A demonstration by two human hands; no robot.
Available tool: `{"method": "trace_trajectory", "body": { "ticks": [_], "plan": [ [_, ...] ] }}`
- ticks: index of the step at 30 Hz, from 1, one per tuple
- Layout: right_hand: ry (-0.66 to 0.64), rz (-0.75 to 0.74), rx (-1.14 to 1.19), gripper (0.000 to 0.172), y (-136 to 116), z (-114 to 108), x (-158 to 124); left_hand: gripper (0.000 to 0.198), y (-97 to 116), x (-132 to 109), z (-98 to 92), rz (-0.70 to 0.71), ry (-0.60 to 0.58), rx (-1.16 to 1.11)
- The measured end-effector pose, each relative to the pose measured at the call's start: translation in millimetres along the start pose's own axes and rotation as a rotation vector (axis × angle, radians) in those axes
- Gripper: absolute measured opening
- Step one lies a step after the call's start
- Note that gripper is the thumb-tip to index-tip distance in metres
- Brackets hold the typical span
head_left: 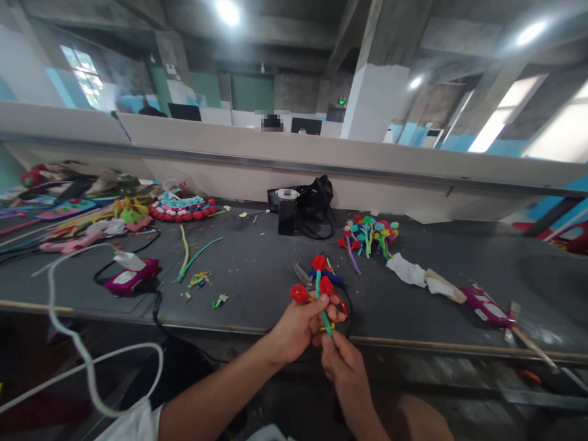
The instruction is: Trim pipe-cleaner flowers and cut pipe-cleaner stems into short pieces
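My left hand (301, 324) pinches a green pipe cleaner stem (318, 285) near the table's front edge. Red fuzzy pipe cleaner flowers (299, 293) stick out around its fingers. Lower down, my right hand (344, 361) has its thumb and fingers closed on the bottom end of the same green stem. Just beyond the hands, a pointed metal blade (301, 272), seemingly of scissors, lies on the table, partly hidden. Another red flower (319, 263) and a dark blue fuzzy piece (334, 278) are close behind the left hand.
A pile of colourful pipe cleaner flowers (370, 233) lies at right. Purple power boxes (487, 306) with cables sit on both sides. Loose pipe cleaners (199, 254), cut scraps (201, 280), a black bag (316, 199) and a red-white beaded craft piece (181, 211) occupy the table. A low partition (239, 144) runs behind.
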State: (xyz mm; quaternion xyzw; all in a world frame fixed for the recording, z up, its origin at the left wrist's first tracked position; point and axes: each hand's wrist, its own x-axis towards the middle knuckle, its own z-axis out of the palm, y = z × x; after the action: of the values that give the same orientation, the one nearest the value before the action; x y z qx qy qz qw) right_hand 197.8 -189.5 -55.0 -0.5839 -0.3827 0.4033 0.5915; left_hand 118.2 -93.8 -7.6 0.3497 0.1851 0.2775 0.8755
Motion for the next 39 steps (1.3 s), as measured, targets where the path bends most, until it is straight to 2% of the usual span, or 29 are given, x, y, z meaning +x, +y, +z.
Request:
{"method": "trace_trajectory", "body": {
  "ticks": [4, 7, 10, 15, 19, 25, 27, 33, 39],
  "plan": [
    [0.020, 0.132, 0.212, 0.054, -3, 2, -2, 0.034, 6, 2, 8.5, -0.013, -0.008, 0.024],
    [0.035, 0.212, 0.351, 0.051, 1, 5, -2, 0.041, 6, 2, 13.9, 0.030, -0.017, 0.131],
    [0.029, 0.214, 0.349, 0.045, 8, 3, 0, 0.044, 5, 2, 14.7, 0.096, 0.002, 0.223],
    [0.023, 0.016, -0.018, 0.041, 12, -19, 14, 0.034, 7, 5, 7.7, 0.242, 0.016, 0.280],
    [0.111, -0.123, -0.197, 0.043, -4, -40, 26, 0.033, 7, 5, 4.3, 0.298, -0.010, 0.340],
    [0.167, -0.241, -0.106, 0.037, -45, -45, 33, 0.035, 2, 3, 4.8, 0.100, -0.107, 0.182],
    [0.188, -0.283, -0.101, 0.036, -54, -44, 35, 0.038, 1, 3, 4.2, 0.082, -0.113, 0.194],
    [0.099, -0.388, -0.242, 0.022, -59, -46, 45, 0.039, 0, 5, -0.7, 0.063, -0.142, 0.233],
    [0.150, -0.543, -0.389, 0.015, -63, -49, 46, 0.039, 0, 9, -1.1, 0.040, -0.173, 0.229]
  ]
}}
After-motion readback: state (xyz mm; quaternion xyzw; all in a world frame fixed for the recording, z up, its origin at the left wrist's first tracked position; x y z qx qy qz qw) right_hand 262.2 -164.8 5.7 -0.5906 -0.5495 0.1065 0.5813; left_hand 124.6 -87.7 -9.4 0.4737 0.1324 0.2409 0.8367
